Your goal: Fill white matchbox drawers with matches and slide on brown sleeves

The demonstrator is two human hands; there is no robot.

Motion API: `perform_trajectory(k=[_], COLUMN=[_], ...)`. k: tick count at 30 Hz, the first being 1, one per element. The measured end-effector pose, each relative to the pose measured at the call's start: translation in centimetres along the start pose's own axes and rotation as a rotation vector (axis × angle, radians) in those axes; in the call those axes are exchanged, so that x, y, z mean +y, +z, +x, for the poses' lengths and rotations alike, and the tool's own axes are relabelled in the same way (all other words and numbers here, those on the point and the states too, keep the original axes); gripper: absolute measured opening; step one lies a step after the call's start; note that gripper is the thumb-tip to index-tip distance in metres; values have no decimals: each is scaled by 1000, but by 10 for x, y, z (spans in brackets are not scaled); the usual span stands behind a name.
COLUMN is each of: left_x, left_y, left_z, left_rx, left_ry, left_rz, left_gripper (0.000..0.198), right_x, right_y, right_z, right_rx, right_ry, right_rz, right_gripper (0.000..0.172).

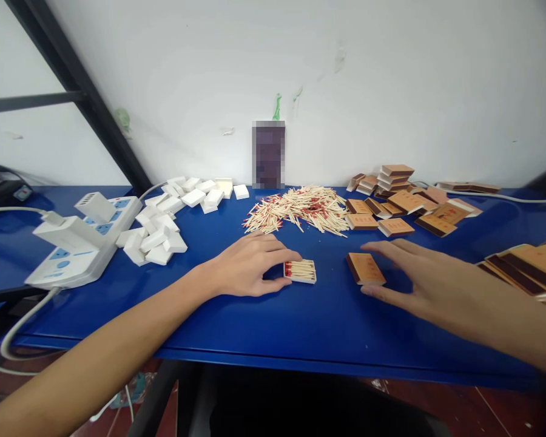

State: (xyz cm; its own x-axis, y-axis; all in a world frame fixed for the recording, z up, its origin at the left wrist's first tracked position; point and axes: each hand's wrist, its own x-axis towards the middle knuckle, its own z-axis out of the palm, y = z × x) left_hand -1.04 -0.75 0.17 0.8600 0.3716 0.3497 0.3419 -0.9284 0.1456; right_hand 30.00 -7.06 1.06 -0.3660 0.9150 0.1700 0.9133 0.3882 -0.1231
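Note:
My left hand [253, 265] grips a small white matchbox tray [301, 280] at its left end, thumb on the near side and fingers on the far side. Matches [300, 269] lie side by side in the tray, with red heads toward the hand. To the right, my right hand [407, 276] is open around an orange-brown matchbox sleeve [366, 269]. Its thumb and forefinger are apart, near the sleeve's near and far edges; whether they touch it I cannot tell. Beyond both hands spreads a pile of loose matches [303, 209].
White trays [157, 227] are heaped at the left and back left. Several sleeves [400, 203] lie at the back right, more sleeves [523, 267] at the far right. A power strip [86, 249] with cables stands left on the blue table [273, 328]. A pixelated dark panel [268, 155] stands against the wall.

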Motion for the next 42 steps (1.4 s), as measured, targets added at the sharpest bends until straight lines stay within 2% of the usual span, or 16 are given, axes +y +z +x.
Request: perform_trajectory(k=[3, 5, 9, 12, 18, 26, 38, 42], left_x=[-4, -6, -10, -9, -4, -1, 4, 5], left_y=[2, 4, 7, 8, 4, 0, -2, -2], left_z=[0, 0, -1, -3, -2, 3, 4, 4], left_rx=[24, 34, 68, 82, -10, -133, -220, -204], left_ry=[-7, 0, 31, 32, 27, 53, 66, 75], left_rz=[-31, -59, -64, -58, -113, 71, 247, 269], left_gripper=[31, 30, 29, 30, 37, 41, 38, 36], right_x=[-4, -9, -16, -20, -27, -25, -25, -24], right_y=[11, 15, 14, 12, 13, 15, 13, 13], right_z=[-3, 1, 8, 11, 18, 22, 23, 23], right_rx=[0, -9, -71, -78, -68, -83, -113, -110], right_ry=[28, -9, -131, -150, -181, -205, -212, -219], right_rz=[35, 75, 176, 221, 259, 292, 258, 286], right_gripper=[41, 35, 40, 39, 36, 35, 34, 34])
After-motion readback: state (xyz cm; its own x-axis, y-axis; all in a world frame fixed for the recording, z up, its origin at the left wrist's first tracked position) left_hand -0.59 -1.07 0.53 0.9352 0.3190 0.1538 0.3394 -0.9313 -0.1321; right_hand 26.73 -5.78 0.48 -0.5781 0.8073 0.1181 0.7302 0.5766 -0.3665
